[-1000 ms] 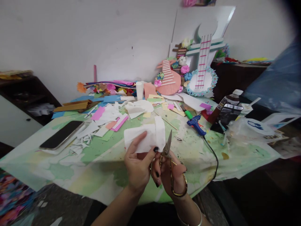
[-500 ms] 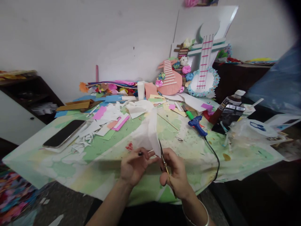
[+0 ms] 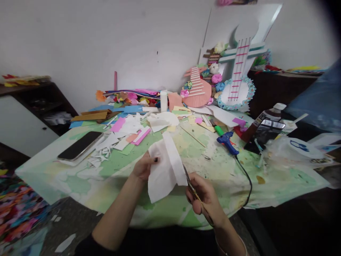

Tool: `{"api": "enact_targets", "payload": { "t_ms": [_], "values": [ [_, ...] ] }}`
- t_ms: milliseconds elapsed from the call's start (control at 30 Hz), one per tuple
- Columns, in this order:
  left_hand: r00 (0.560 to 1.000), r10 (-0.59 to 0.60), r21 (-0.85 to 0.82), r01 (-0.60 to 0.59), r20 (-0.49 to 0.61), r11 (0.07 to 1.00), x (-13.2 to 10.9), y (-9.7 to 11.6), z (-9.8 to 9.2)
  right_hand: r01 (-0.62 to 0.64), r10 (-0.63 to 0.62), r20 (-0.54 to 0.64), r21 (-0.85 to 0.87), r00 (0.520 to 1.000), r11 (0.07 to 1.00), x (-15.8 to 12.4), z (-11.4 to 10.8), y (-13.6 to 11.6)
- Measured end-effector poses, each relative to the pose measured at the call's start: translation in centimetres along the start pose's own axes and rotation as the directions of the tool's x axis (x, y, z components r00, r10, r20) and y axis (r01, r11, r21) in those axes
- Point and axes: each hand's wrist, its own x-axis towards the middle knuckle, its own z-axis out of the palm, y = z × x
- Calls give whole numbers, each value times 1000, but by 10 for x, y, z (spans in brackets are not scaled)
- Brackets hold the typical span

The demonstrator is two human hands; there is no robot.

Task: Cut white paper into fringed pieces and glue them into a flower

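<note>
A white sheet of paper (image 3: 161, 174) with a folded strip along its right side is pinched in my left hand (image 3: 144, 166), thumb on top. My right hand (image 3: 204, 195) grips a pair of scissors (image 3: 194, 190) with gold-coloured handles. Their blades point up and away, beside the lower right edge of the folded strip; I cannot tell whether they touch it. Both hands are above the near part of the table (image 3: 128, 206), which has a green and white cloth.
A phone (image 3: 80, 145) and white paper scraps (image 3: 99, 156) lie at left. To the right are a blue glue gun (image 3: 227, 142) with a black cord, a brown bottle (image 3: 269, 113) and a plastic bag (image 3: 282, 151). Paper guitar shapes (image 3: 198, 92) lean at the back.
My left hand has moved left and up, now gripping the paper with its thumb. The paper has turned to show its broad face. The scissors have moved slightly right.
</note>
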Motion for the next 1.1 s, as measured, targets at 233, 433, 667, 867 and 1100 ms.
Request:
{"api": "enact_targets", "payload": {
  "t_ms": [233,433,667,867,1100],
  "values": [
    [996,35,124,-45,78,991,22,50,-34,-67,73,55,-95,996,993,3,-10,-11],
    [925,-289,551,110,248,827,41,93,-29,-129,148,97,-175,984,976,10,-17,-13],
    [868,-391,708,67,306,703,42,83,-13,-163,166,122,-33,979,986,12,-19,-3],
    [909,-353,748,74,221,660,36,56,-20,-165,168,76,-47,983,985,10,-18,-4],
    [990,-136,605,80,47,792,31,42,-26,-148,142,113,51,983,988,10,-22,-6]
  ]
}}
